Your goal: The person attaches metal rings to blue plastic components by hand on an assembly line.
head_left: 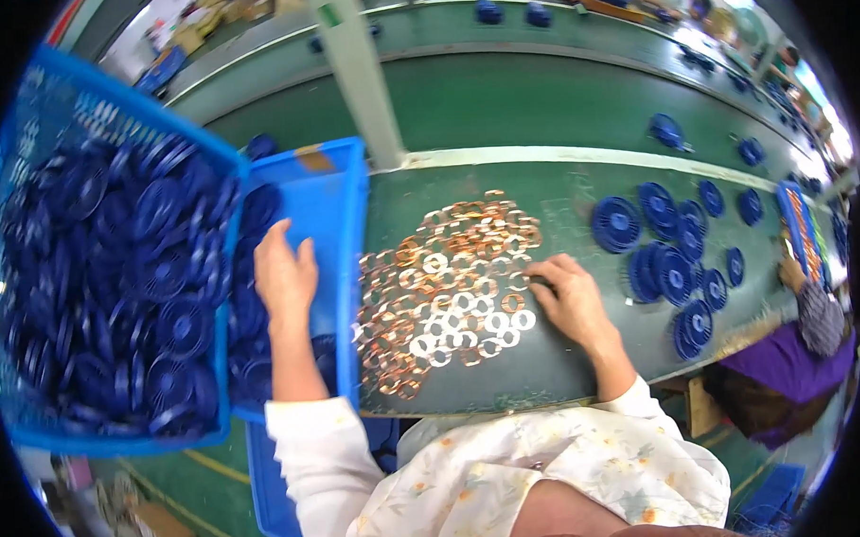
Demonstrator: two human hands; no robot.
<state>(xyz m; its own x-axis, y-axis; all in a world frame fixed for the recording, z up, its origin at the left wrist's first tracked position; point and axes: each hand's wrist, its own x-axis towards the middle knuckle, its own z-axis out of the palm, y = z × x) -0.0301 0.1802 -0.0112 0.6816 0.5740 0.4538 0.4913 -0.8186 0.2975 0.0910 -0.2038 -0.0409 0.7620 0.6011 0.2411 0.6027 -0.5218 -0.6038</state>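
My left hand (286, 272) is over a blue bin (352, 262), its thumb and fingers apart and nothing in them. Dark blue round plastic parts (250, 322) with slotted faces lie in that bin beside and below the hand. On the green table, many flat copper-coloured rings (464, 286) are spread out, some shining almost white. At their right edge, my right hand (573, 299) is closed, thumb and forefinger curled toward each other at a copper ring (518, 281). The fingertips partly hide how that ring is gripped.
A large blue crate (225, 304) heaped with dark blue round parts stands at far left. More such parts (675, 274) lie right of my right hand. A pale post (357, 72) rises behind the bin. Beyond a rail runs a green belt (538, 104). A co-worker's sleeve (818, 319) shows at far right.
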